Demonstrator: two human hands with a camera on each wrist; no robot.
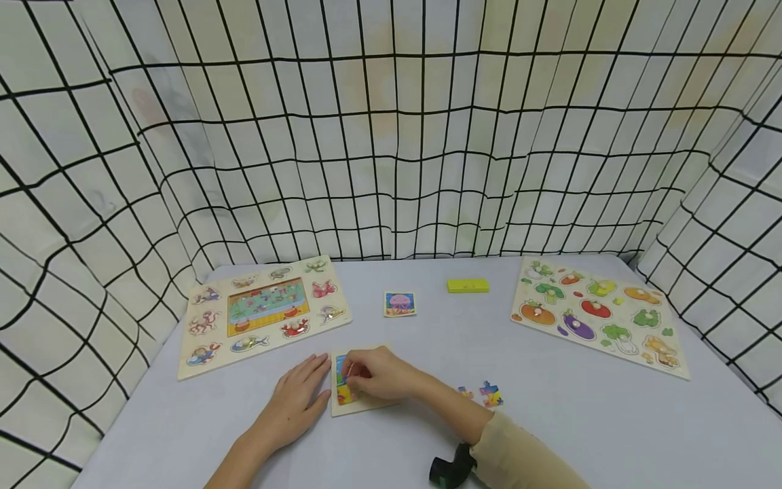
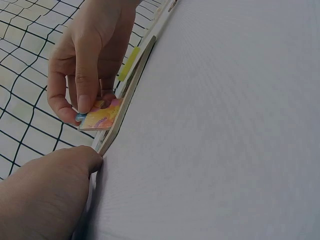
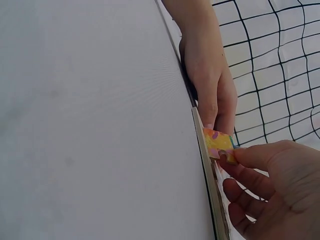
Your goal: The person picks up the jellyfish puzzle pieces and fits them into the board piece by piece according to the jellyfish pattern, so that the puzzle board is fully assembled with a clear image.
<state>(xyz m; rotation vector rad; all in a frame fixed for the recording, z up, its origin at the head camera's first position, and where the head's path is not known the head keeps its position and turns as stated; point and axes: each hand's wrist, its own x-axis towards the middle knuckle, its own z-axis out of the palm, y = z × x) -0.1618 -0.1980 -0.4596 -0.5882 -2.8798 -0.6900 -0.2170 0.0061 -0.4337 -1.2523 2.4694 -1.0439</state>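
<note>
Right hand (image 1: 380, 372) pinching piece (image 3: 220, 142), tilted, over left side of tray (image 1: 365, 408) | left hand (image 1: 298, 399) lying with fingers extended against tray | likely needing careful aligning before pressing

Left fingers (image 1: 313, 376) hem the tray (image 1: 360, 409); its near side is reachable.

I see the left hand (image 1: 296, 397) palm down, its fingers extended, the thumb a little apart. The right hand (image 1: 382, 373) pinches between thumb and fingertip, the other fingers bent. The right forearm (image 1: 451, 406) slants inward, the left forearm (image 1: 237, 456) reaches forward.
</note>
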